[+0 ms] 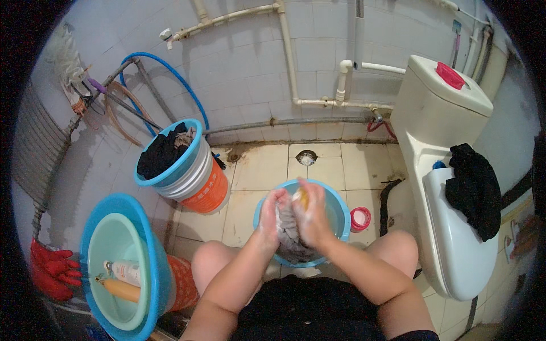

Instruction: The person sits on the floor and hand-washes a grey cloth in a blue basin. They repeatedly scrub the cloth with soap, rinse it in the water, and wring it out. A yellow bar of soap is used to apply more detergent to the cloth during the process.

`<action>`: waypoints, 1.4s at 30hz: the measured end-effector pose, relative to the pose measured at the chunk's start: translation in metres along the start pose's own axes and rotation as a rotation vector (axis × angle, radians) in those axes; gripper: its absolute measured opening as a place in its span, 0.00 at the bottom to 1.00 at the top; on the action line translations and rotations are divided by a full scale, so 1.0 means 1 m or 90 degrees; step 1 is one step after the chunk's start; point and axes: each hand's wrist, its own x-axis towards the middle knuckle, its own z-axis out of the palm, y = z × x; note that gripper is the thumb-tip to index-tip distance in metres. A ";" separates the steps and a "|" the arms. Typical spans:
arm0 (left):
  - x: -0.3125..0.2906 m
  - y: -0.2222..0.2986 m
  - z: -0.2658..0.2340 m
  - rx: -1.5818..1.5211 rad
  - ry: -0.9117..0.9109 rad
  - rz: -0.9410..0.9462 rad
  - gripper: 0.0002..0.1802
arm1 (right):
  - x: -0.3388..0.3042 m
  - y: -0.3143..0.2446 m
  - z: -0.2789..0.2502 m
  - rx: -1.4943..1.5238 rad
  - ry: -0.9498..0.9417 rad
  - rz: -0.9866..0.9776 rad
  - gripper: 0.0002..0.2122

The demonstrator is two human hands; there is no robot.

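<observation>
Where the tiled floor (259, 165) opens out ahead of the person's knees, one round blue basin (339, 199), with a gathered grey cloth (290, 230) at its middle, reaching toward the near rim. Left hand (269, 215): fingers curled, holding the cloth along its left side, over the basin's left half. Right hand (314, 219): closed around a yellow piece (302, 197), pressed against the cloth's top; white suds on the fingers.

Just beside the basin's right rim: one small red tub (368, 224), uncovered, pale contents. Past its far rim, set in the floor: one round drain (307, 158).

Floor's left side, far part: one white bucket (207, 190) with an orange panel; on its mouth, a tilted blue bowl (197, 136) of dark clothes (161, 154).

Floor's left side, near part: one large blue tub (114, 203), a pale green basin (114, 230) nested inside; in that basin, near its right wall, a white bottle (126, 271) and a tan bottle (121, 290), lying.

Right side: one white toilet (424, 122), lid (455, 244) down; black cloth (475, 190) draped over the lid's far right corner; red object (450, 75) atop the tank.
</observation>
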 end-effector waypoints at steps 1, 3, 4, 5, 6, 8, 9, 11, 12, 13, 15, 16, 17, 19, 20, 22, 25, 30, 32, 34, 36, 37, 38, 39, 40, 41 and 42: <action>-0.006 -0.006 0.009 0.056 0.020 -0.013 0.11 | 0.010 0.013 -0.002 0.060 0.022 0.057 0.23; 0.001 -0.006 -0.007 0.087 -0.021 0.005 0.12 | 0.017 0.021 -0.007 0.091 0.025 0.090 0.22; 0.008 -0.004 -0.016 0.101 -0.044 0.018 0.13 | 0.015 0.017 -0.007 0.061 -0.003 0.067 0.22; 0.014 0.001 -0.024 0.026 -0.147 0.025 0.13 | 0.009 0.011 -0.004 0.030 -0.031 0.043 0.22; 0.011 0.004 -0.018 0.036 -0.138 0.038 0.13 | 0.002 0.005 -0.002 -0.001 -0.057 0.023 0.22; 0.002 0.011 -0.006 0.055 -0.112 0.064 0.13 | -0.010 -0.024 -0.006 -0.089 -0.103 -0.074 0.25; 0.005 0.005 -0.008 0.001 -0.200 0.064 0.13 | -0.015 -0.035 -0.006 -0.123 -0.119 -0.101 0.25; 0.006 0.000 -0.012 0.003 -0.090 0.046 0.14 | -0.010 -0.031 -0.003 -0.187 -0.131 -0.089 0.24; 0.007 -0.004 -0.011 0.006 -0.039 0.029 0.14 | 0.000 -0.016 -0.002 -0.121 -0.079 -0.022 0.23; 0.006 -0.004 -0.012 -0.001 -0.032 0.030 0.15 | 0.012 0.002 0.002 -0.051 -0.035 0.041 0.22; 0.006 0.000 -0.010 -0.018 -0.074 0.031 0.16 | 0.018 0.025 0.004 0.052 0.011 0.126 0.20; 0.005 0.006 -0.008 -0.027 -0.119 0.037 0.17 | 0.015 0.033 0.010 0.137 -0.014 0.167 0.20; 0.002 0.012 -0.003 -0.052 -0.139 0.032 0.17 | 0.008 0.039 0.019 0.222 -0.040 0.208 0.21; -0.004 0.020 0.010 -0.113 -0.174 0.022 0.18 | -0.004 0.040 0.031 0.280 -0.071 0.230 0.23; -0.002 0.021 0.010 -0.122 -0.228 0.017 0.18 | -0.009 0.041 0.033 0.336 -0.052 0.257 0.23; -0.002 0.027 0.007 -0.135 -0.334 0.013 0.18 | -0.014 0.008 0.026 0.454 -0.017 0.309 0.23; -0.004 0.015 0.006 -0.040 -0.058 0.132 0.18 | -0.001 0.015 0.023 0.333 0.038 0.191 0.25; -0.014 -0.008 0.010 0.073 -0.098 0.091 0.16 | 0.027 0.046 0.011 0.266 -0.005 0.192 0.25; -0.021 -0.008 0.022 0.136 -0.116 0.118 0.18 | 0.019 0.045 0.022 0.392 -0.065 0.280 0.24; -0.019 0.004 0.026 0.069 -0.132 0.124 0.14 | 0.006 0.064 0.039 0.429 -0.074 0.307 0.23; -0.017 0.015 0.021 0.033 -0.132 0.157 0.13 | 0.001 0.059 0.042 0.416 -0.073 0.251 0.22; -0.011 0.021 0.012 0.030 -0.126 0.185 0.13 | 0.001 0.032 0.032 0.400 -0.073 0.241 0.22; -0.009 0.024 0.005 0.028 -0.120 0.212 0.13 | 0.002 0.014 0.025 0.384 -0.072 0.232 0.22; -0.009 0.019 0.007 0.036 -0.085 0.169 0.13 | 0.007 0.010 0.018 0.358 -0.046 0.195 0.23; -0.011 0.010 0.009 0.044 -0.050 0.126 0.14 | 0.013 0.009 0.010 0.333 -0.021 0.158 0.23; -0.013 0.001 0.012 0.052 -0.014 0.083 0.14 | 0.019 0.010 0.004 0.307 0.003 0.121 0.24; -0.018 -0.005 0.016 0.058 -0.057 0.093 0.14 | 0.024 0.016 0.000 0.315 -0.023 0.153 0.24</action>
